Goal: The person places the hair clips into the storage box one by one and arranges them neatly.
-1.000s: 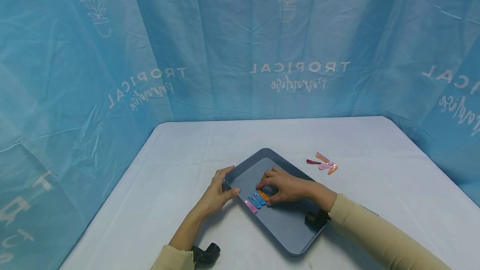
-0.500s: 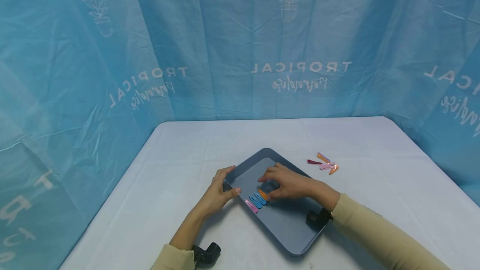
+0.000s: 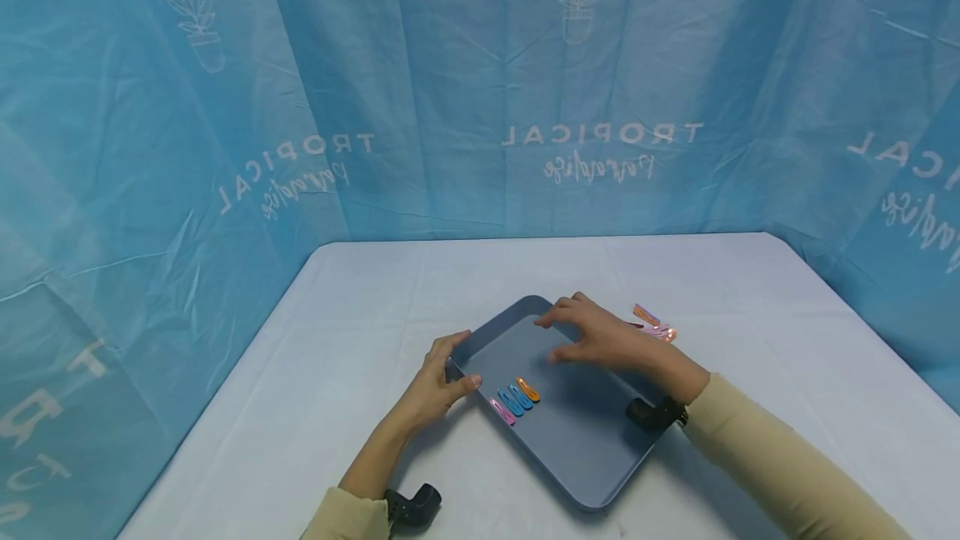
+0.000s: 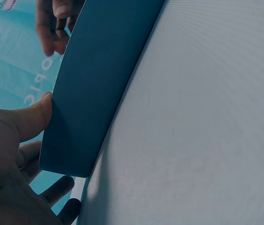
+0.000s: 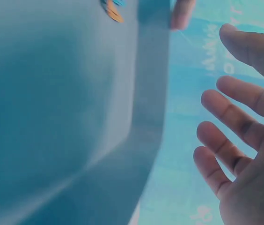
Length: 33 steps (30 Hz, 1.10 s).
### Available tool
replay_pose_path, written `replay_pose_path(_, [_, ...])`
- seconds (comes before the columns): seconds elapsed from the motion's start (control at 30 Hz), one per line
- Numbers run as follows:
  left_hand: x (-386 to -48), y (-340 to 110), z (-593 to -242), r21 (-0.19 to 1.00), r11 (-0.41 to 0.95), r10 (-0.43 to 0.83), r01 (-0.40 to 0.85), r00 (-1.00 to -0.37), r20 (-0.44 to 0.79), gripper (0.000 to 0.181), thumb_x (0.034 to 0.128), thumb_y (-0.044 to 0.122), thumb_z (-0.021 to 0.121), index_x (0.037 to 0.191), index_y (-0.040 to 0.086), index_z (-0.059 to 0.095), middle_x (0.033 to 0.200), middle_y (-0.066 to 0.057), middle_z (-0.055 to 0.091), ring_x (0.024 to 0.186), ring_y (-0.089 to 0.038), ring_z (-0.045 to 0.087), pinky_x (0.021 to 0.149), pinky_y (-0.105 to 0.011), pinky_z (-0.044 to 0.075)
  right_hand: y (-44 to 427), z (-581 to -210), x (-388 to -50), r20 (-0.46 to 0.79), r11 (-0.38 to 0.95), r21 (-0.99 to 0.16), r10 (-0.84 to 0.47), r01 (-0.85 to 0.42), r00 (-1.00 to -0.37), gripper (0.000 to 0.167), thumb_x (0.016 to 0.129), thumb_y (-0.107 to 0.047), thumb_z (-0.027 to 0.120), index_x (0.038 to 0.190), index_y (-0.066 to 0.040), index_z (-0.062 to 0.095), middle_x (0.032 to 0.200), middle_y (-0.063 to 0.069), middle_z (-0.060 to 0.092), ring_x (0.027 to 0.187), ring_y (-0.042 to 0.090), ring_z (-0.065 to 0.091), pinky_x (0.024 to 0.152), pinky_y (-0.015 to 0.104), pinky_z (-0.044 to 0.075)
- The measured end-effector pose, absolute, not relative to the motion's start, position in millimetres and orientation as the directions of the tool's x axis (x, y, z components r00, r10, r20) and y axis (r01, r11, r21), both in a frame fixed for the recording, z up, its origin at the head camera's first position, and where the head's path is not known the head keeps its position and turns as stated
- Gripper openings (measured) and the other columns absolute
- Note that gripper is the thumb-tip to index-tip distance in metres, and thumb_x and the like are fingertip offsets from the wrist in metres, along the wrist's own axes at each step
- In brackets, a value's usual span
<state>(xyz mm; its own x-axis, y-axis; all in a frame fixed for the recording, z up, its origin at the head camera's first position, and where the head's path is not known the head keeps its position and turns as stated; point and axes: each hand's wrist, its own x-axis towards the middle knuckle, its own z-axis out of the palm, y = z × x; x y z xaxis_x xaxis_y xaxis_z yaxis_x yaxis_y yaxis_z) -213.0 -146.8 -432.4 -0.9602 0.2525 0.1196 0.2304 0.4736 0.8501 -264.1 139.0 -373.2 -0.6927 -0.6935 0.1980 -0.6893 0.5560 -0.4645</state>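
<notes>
A grey-blue rectangular tray (image 3: 579,452) lies slanted on the white table. Inside it, near the left side, a pink snap hair clip (image 3: 502,412), two blue hair clips (image 3: 514,399) and an orange hair clip (image 3: 528,390) lie side by side in a row. My left hand (image 3: 435,382) grips the tray's left corner, thumb on the rim and fingers round the outside. Over the tray's far right side hovers my right hand (image 3: 596,338), fingers spread and holding nothing; the right wrist view shows the same loose fingers (image 5: 221,105).
Beyond the tray's right rim sits a small pile of hair clips (image 3: 658,328), partly covered by my right hand. White table (image 3: 360,315) surrounds the tray. A blue printed curtain (image 3: 480,90) hangs behind and at both sides.
My right hand has let go of the orange hair clip at the end of the row, then lifted away toward the far right. My left hand stays on the tray.
</notes>
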Motion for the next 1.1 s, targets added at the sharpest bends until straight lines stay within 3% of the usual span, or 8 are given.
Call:
replay_pose_path(0.53, [-213, -147, -432, 0.855, 0.465, 0.257, 0.229, -0.959, 0.117, 0.070, 0.0858, 0.018, 0.069, 0.146, 0.011, 0.034, 0.149, -0.015, 0.030, 0.142, -0.038, 0.020, 0.109, -0.062, 0.024, 186, -356, -268, 0.280, 0.599, -0.499, -0.572, -0.626, -0.771, 0.050, 0.082, -0.031, 0.073, 0.126, -0.014, 0.059, 0.122, 0.005, 0.061, 0.110, 0.024, 0.050, 0.088, 0.045, 0.044])
replay_pose_path(1.1, [-213, -147, -433, 0.862, 0.451, 0.258, 0.233, -0.958, 0.124, 0.069, 0.0858, 0.017, 0.069, 0.145, 0.011, 0.034, 0.148, -0.015, 0.030, 0.141, -0.038, 0.020, 0.109, -0.062, 0.023, 239, -372, -270, 0.266, 0.686, -0.517, -0.439, -0.512, -0.858, 0.040, 0.086, -0.023, 0.069, 0.123, -0.010, 0.061, 0.115, 0.010, 0.063, 0.109, 0.029, 0.051, 0.089, 0.052, 0.044])
